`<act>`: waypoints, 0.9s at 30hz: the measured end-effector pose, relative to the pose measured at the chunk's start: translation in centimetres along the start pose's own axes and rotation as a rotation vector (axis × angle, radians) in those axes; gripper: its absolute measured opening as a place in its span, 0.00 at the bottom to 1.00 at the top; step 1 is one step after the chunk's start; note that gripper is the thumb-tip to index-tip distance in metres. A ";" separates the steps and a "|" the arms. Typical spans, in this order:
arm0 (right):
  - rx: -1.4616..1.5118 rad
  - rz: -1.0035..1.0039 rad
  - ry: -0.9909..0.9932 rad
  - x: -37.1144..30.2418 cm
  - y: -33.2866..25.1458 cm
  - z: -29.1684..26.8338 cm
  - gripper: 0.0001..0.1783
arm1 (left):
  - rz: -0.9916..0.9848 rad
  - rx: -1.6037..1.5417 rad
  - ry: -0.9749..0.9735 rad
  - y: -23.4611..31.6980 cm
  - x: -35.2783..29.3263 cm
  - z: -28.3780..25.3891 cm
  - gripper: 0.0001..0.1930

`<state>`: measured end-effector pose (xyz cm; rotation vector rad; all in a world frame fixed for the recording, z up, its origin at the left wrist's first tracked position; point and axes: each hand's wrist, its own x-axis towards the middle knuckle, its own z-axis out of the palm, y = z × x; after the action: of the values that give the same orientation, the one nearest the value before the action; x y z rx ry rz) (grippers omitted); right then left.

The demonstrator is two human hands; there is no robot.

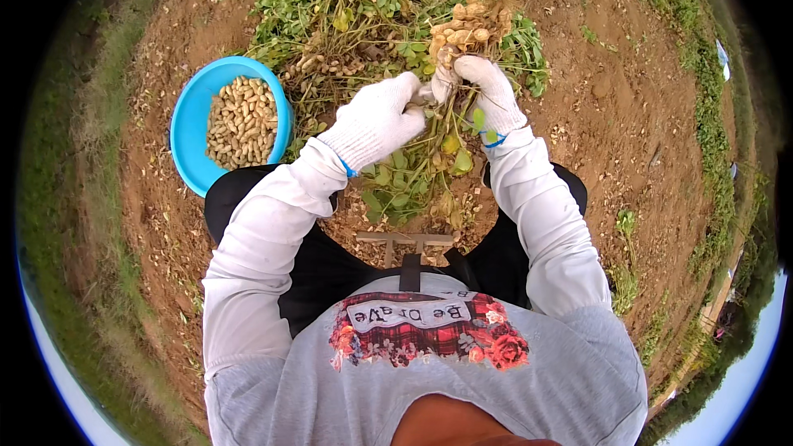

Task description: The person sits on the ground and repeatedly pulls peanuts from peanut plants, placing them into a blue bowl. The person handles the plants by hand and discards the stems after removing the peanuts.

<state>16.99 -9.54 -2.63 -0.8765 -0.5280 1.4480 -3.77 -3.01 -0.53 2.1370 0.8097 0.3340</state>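
Observation:
Both hands wear white knit gloves. My right hand is closed round the stems of an uprooted peanut plant, its leaves hanging down toward me. At the upper end of that plant, a cluster of peanut pods and roots sticks out beyond the glove. My left hand is closed close beside it, fingertips up against the stems below the pods. What those fingers pinch is hidden. To the left stands a blue basin, partly filled with loose peanuts.
A heap of pulled peanut plants lies beyond my hands, some pods showing among the stems. Brown soil surrounds it. My knees are spread, with a small wooden frame between them. Green growth edges the right side.

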 end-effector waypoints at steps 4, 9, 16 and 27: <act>-0.370 -0.005 -0.166 -0.3 0.2 1.1 0.21 | 0.023 0.355 -0.009 1.1 0.0 -1.5 0.10; -0.216 0.205 -0.135 -1.0 -1.0 0.3 0.12 | -0.203 0.384 0.318 -4.0 -1.1 -10.7 0.07; -0.483 0.175 -0.111 -0.9 -0.1 2.5 0.18 | -0.066 0.281 0.445 -5.9 -1.6 -12.1 0.21; -0.697 0.145 -0.135 -0.9 -0.3 3.7 0.26 | 0.012 -0.175 0.023 -0.5 0.8 -3.4 0.27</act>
<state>14.28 -9.65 -0.01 -1.3871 -1.1286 1.4753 -5.07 -0.23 1.23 1.9789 0.7523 0.4207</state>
